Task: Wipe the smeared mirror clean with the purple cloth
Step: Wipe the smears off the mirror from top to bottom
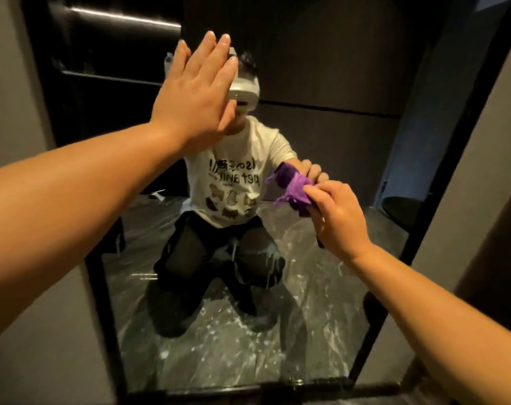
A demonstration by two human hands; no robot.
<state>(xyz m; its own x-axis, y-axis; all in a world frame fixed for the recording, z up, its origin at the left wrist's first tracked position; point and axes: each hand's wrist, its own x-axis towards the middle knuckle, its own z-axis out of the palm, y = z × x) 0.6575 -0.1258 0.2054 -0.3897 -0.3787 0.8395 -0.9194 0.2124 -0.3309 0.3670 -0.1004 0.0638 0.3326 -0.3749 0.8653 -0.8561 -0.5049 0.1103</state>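
You are facing the mirror, a tall dark-framed pane leaning upright ahead of you; white smears are streaking its lower half, thickest near the bottom edge. Glass like this is likely rigid but breakable, so be pressing evenly rather than hard. Your left hand is spread open and flat at the upper glass, apparently bracing it. Your right hand is pinching the cloth, bunched up at the glass on the right at mid height. It looks soft, light and floppy; gathering it into a fuller pad should wipe better. The frame is crowding both sides, while the smeared lower glass is lying open below your hands.
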